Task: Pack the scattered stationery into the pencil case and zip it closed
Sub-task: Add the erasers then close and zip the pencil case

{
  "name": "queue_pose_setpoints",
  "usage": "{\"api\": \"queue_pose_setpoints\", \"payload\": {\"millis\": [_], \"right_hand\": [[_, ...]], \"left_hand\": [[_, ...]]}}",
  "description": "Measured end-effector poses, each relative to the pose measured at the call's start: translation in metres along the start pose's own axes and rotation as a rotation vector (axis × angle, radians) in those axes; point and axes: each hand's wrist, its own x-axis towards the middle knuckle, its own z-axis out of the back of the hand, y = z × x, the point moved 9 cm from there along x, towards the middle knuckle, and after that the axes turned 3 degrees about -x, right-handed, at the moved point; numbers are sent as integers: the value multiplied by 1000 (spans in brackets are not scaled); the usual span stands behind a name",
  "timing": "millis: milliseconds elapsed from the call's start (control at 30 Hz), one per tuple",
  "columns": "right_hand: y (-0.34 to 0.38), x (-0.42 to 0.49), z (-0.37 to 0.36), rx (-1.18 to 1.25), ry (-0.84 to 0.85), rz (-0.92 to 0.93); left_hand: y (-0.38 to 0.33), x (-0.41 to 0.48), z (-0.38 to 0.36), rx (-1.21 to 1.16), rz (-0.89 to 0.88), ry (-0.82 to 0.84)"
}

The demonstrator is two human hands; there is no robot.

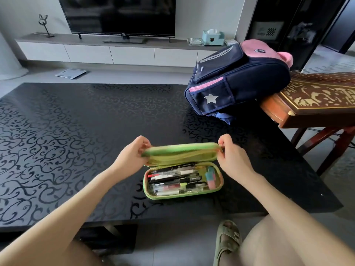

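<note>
On the near middle of the black patterned tabletop [76, 131] a green pencil case [183, 195] is laid open, base tray flat on the surface, long side running left to right. Lid [182, 148] is raised on the far side, roughly upright and tipped toward the camera, inner lining visible. Tray is filled: pens [172, 179] are stacked lengthwise across the left and middle part, some black, some clear, one with a red end at the left. A teal and pink eraser [210, 178] is seen at the right end of the tray, beside the pen tips. No loose stationery is seen on the tabletop around the case.

Left hand [130, 158] is pinched on the lid's left end, fingers curled over the rim. Right hand [233, 158] is pinched on the lid's right end, thumb and fingertips closed on the edge. Whether the zip pull is held cannot be told. Both forearms are extended from the bottom of the frame.

Navy and pink backpack [238, 77] is stood at the far right of the tabletop, leaned against a wooden stringed instrument [315, 100] on a stand just beside the table. Well apart behind, a TV [117, 15] is set on a low white cabinet [115, 52]. A sandalled foot [227, 239] is seen on the floor at bottom right.
</note>
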Motion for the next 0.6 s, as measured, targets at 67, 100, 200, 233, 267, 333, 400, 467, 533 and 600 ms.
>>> {"api": "queue_pose_setpoints", "payload": {"millis": [67,100,200,233,267,333,400,467,533,600], "right_hand": [[8,-29,-4,-69,21,121],[8,-43,-9,-102,45,169],[-2,-79,-27,-207,72,253],[-8,-88,-33,-243,66,253],[-12,-95,-37,-283,58,247],[-12,-100,-43,-381,47,245],[0,-99,-41,-488,28,255],[16,-94,-30,-570,30,249],[39,-82,-20,-565,25,271],[71,-70,-25,-477,76,344]], "left_hand": [[-8,-27,-10,111,-133,122],[-13,-40,-16,209,-220,162],[-17,-76,-38,475,-436,188],[-14,-84,-43,512,-467,171],[-12,-90,-48,531,-478,149],[-5,-99,-54,540,-468,102],[-5,-104,-54,523,-474,23],[-6,-104,-53,507,-490,-47],[-6,-104,-52,499,-497,-86],[-4,-103,-54,504,-492,-85]]}}
